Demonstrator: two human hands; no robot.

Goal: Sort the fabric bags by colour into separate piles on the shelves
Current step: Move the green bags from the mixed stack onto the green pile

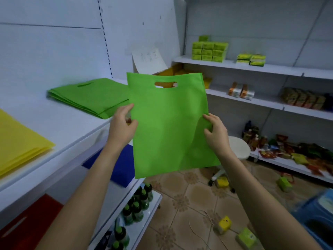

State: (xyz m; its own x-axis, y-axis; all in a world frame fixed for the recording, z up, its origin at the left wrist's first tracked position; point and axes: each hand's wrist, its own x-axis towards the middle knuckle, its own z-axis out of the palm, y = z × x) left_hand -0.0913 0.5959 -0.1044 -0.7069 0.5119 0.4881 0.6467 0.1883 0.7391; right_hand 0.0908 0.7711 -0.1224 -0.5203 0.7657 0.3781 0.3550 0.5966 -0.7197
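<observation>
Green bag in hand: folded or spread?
Spread flat, upright: the green bag shows its full uncreased face, with the left hand and right hand pinching its side edges.

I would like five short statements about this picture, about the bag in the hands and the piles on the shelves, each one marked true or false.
1. The left hand and the right hand hold the green bag by its two side edges. True.
2. The held bag has no handle hole. False: a cut-out handle shows near its top edge.
3. The green pile and the yellow pile lie on the same upper shelf. True.
4. The blue bags lie on the shelf with the green pile. False: they lie on the shelf below it.
5. The held bag lies flat on the green pile. False: the hands hold it upright.
</observation>
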